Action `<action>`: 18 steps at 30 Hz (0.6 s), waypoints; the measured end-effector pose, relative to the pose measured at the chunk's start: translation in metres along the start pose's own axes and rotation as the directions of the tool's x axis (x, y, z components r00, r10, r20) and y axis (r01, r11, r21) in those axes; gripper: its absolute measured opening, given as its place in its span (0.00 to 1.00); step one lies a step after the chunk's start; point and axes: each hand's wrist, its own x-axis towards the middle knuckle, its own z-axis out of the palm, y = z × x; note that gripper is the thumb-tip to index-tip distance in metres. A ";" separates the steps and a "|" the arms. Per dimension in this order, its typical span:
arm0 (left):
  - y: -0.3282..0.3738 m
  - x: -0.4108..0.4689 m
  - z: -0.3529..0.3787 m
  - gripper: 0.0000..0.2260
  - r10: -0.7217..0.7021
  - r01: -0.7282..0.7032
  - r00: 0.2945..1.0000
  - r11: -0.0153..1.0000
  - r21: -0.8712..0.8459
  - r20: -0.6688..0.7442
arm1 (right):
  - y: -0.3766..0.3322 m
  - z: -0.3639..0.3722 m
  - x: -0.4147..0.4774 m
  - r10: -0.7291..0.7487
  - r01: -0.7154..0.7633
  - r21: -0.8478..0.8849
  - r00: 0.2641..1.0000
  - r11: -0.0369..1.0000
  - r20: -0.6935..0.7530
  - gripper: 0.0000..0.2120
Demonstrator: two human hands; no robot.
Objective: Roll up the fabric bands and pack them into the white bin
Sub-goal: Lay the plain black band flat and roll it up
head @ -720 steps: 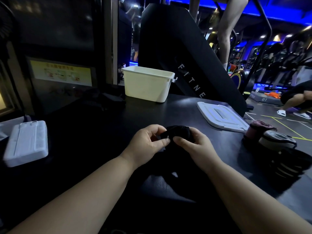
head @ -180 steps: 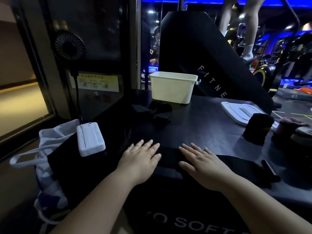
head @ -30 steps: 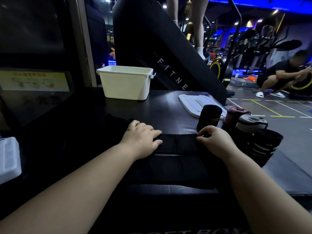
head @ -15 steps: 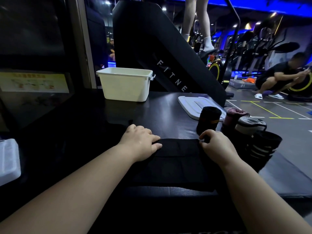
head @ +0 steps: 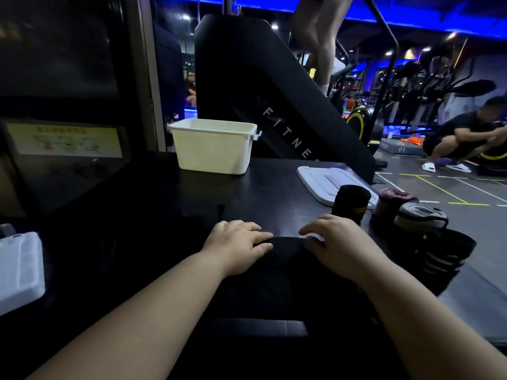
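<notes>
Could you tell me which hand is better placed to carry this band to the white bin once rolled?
Probably left: the left hand on the black band lies nearly in line with the white bin; the right hand sits nearer the rolled bands.

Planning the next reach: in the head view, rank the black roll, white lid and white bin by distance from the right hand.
1. black roll, just beyond the right hand.
2. white lid, flat behind that roll.
3. white bin, far back left.
</notes>
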 end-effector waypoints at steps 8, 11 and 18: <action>-0.003 -0.002 -0.005 0.19 -0.032 0.033 0.999 0.994 0.105 -0.013 | -0.028 0.040 0.008 0.234 -0.241 0.010 0.950 0.970 0.209 0.17; -0.014 -0.009 -0.015 0.20 -0.171 0.177 0.984 0.965 0.194 -0.045 | -0.032 0.041 0.012 0.287 -0.287 -0.034 0.935 0.957 0.210 0.22; -0.063 -0.026 -0.024 0.20 -0.349 0.348 0.937 0.937 -0.026 -0.024 | -0.057 0.044 0.030 0.399 -0.356 -0.204 0.887 0.912 0.234 0.36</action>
